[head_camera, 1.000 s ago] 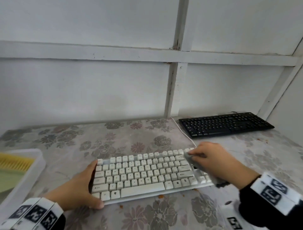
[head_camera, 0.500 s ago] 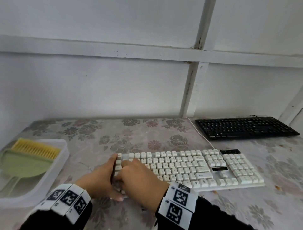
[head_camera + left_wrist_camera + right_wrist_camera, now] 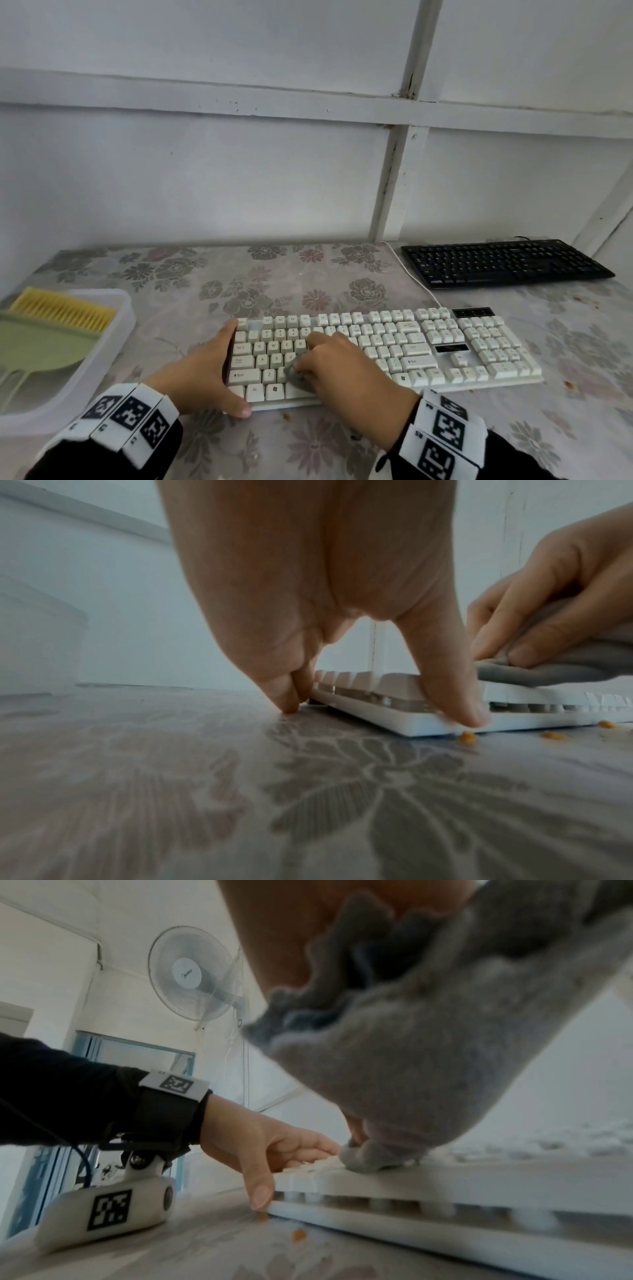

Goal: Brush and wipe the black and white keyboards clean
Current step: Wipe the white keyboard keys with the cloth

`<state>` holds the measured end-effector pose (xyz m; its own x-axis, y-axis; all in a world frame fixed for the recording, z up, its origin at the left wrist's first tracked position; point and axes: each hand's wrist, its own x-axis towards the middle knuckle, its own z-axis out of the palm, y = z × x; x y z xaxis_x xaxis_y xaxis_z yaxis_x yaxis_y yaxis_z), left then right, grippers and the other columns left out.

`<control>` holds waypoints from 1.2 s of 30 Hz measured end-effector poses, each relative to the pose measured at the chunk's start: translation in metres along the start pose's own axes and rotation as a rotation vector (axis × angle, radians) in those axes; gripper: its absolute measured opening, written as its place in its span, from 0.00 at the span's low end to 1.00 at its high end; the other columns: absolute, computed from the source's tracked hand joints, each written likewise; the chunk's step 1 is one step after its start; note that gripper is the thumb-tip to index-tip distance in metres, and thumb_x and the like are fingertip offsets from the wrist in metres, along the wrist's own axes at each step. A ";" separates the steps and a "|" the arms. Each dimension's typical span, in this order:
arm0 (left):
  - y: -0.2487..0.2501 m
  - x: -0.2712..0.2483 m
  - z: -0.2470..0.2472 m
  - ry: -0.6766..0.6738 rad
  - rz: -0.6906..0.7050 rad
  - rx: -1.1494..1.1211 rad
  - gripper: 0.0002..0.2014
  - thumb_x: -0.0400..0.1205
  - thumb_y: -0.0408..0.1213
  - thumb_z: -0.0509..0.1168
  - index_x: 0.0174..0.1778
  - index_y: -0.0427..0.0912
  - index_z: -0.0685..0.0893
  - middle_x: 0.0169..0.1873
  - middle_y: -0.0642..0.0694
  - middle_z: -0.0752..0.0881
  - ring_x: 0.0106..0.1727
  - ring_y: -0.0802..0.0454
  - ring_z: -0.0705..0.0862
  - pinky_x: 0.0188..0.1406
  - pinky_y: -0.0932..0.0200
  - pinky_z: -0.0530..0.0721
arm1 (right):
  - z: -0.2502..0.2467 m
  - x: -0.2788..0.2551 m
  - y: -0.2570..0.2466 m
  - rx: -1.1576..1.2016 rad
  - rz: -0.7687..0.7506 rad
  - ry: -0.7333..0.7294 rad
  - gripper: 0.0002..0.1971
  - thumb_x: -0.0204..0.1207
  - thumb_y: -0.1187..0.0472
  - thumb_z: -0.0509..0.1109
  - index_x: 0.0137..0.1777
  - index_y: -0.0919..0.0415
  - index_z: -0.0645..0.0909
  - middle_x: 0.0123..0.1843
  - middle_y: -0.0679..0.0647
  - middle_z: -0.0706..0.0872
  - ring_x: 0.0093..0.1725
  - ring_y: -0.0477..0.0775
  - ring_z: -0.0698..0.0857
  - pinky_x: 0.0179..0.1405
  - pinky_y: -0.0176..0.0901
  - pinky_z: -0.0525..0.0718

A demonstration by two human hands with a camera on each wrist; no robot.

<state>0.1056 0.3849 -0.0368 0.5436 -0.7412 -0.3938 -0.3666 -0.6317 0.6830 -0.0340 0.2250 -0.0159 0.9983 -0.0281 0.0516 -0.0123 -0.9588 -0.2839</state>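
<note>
The white keyboard lies across the floral table near me. The black keyboard sits at the back right, untouched. My left hand braces the white keyboard's left end, fingers straight along its side edge and thumb against the front edge. My right hand grips a bunched grey cloth and presses it onto the letter keys in the left half. In the right wrist view the cloth hangs from my palm, its tip on the keys. Orange crumbs lie by the front edge.
A translucent tub at the left holds a green dustpan and a yellow-bristled brush. The white cable runs back toward the wall. More crumbs dot the table at the right. The white wall closes the back.
My right hand swept the cloth from the right side of the letter keys to the left end, then back a little rightward. My left hand kept its hold on the left end.
</note>
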 end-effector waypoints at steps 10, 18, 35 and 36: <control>0.003 -0.002 0.000 -0.014 -0.019 0.010 0.63 0.62 0.38 0.82 0.80 0.50 0.39 0.62 0.61 0.69 0.68 0.57 0.70 0.72 0.60 0.67 | -0.026 -0.023 0.030 0.019 0.218 -0.038 0.13 0.77 0.63 0.65 0.33 0.58 0.85 0.33 0.42 0.65 0.42 0.53 0.78 0.34 0.31 0.69; 0.000 -0.001 0.000 0.002 -0.040 0.079 0.72 0.56 0.44 0.84 0.80 0.47 0.33 0.76 0.49 0.67 0.74 0.52 0.68 0.73 0.59 0.67 | -0.001 0.033 -0.051 0.021 -0.077 -0.030 0.11 0.78 0.63 0.66 0.52 0.66 0.87 0.48 0.59 0.75 0.50 0.60 0.77 0.49 0.47 0.72; 0.004 -0.004 -0.001 -0.035 -0.026 -0.014 0.63 0.62 0.35 0.81 0.80 0.50 0.39 0.59 0.66 0.70 0.68 0.57 0.71 0.70 0.61 0.68 | -0.015 -0.005 0.018 0.003 0.087 -0.047 0.12 0.81 0.59 0.65 0.45 0.65 0.87 0.38 0.47 0.68 0.41 0.52 0.74 0.44 0.41 0.78; 0.005 -0.004 0.000 -0.032 -0.020 -0.014 0.62 0.62 0.34 0.81 0.80 0.50 0.39 0.56 0.68 0.69 0.66 0.58 0.71 0.68 0.63 0.68 | -0.019 -0.009 0.023 -0.011 0.104 -0.060 0.11 0.81 0.59 0.65 0.46 0.64 0.88 0.37 0.46 0.68 0.41 0.52 0.74 0.42 0.40 0.76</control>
<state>0.1017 0.3847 -0.0312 0.5262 -0.7354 -0.4269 -0.3449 -0.6435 0.6833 -0.0439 0.1977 -0.0049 0.9932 -0.1107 -0.0346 -0.1160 -0.9546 -0.2742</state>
